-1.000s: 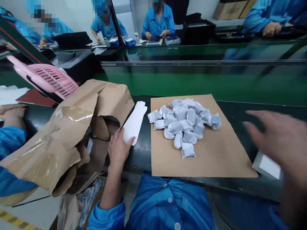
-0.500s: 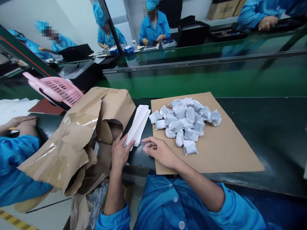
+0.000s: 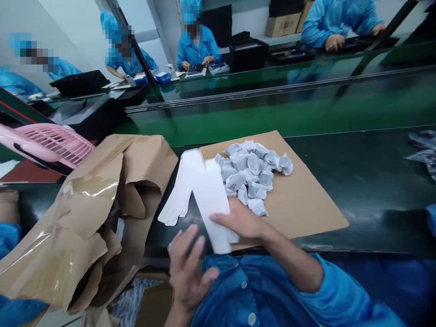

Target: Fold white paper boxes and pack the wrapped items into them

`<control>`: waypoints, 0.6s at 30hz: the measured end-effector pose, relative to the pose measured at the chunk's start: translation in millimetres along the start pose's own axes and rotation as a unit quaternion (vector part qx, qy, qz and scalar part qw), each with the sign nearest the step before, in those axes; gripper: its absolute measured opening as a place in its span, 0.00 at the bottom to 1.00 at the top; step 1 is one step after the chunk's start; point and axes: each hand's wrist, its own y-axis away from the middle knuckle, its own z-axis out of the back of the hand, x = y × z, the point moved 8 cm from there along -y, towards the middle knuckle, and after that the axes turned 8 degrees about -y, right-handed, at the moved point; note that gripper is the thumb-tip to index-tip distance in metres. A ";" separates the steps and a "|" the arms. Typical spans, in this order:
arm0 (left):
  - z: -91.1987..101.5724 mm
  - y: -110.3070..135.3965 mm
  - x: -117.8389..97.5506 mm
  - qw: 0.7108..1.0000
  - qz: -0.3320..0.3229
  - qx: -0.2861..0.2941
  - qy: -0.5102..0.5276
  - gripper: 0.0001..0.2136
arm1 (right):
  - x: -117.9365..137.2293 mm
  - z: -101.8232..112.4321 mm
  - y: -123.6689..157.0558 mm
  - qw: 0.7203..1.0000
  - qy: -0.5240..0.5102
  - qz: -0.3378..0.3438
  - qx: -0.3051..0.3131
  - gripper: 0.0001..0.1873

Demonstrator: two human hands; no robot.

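My right hand (image 3: 243, 222) grips a flat white cardboard sleeve (image 3: 207, 190), lifted above the table's near edge. My left hand (image 3: 189, 268) hovers just below it with fingers spread, holding nothing. A small stack of the same white sleeves (image 3: 175, 202) lies on the dark table. Right of it, a pile of several small white wrapped packets (image 3: 254, 175) sits on a brown paper sheet (image 3: 303, 200).
A torn brown paper bag (image 3: 91, 213) sprawls at the left, with a pink fan (image 3: 51, 145) behind it. A green conveyor belt (image 3: 272, 113) runs across the far side. Several people in blue coats work beyond it. A co-worker's sleeve shows at the left edge.
My right hand came in from the right, reached the sleeve stack and has lifted one sleeve toward me. My left hand left the stack and drew back. The view has shifted.
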 end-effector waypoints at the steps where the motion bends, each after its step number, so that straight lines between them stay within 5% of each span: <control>1: 13.0 -6.4 9.0 0.995 0.081 -0.034 0.039 0.26 | 2.8 2.9 13.5 0.995 0.071 -0.014 0.073 0.08; 3: 19.4 -22.2 24.5 0.974 0.190 -0.004 0.120 0.31 | 5.4 9.6 42.7 0.962 0.186 -0.038 0.195 0.04; 5: 1.7 -37.6 27.4 0.952 0.212 0.147 0.163 0.20 | 5.5 16.2 65.4 0.933 0.256 -0.054 0.246 0.04; 7: -15.7 -42.6 29.8 0.926 0.228 0.253 0.166 0.10 | 6.5 24.9 74.9 0.932 0.311 -0.054 0.178 0.10; 9: -25.4 -42.2 36.4 0.911 0.273 0.260 0.167 0.11 | 11.9 30.8 80.4 0.922 0.386 -0.015 0.040 0.26; 11: -33.2 -39.4 39.9 0.900 0.306 0.248 0.189 0.12 | 19.6 25.5 88.5 0.874 0.477 0.056 -0.069 0.43; 14: -48.0 -36.6 34.3 0.863 0.295 0.327 0.247 0.13 | 21.4 4.9 96.4 0.802 0.573 0.147 -0.076 0.45; 18: -55.6 -34.2 16.0 0.768 0.223 0.507 0.323 0.14 | 26.0 1.8 102.3 0.768 0.600 0.224 -0.025 0.35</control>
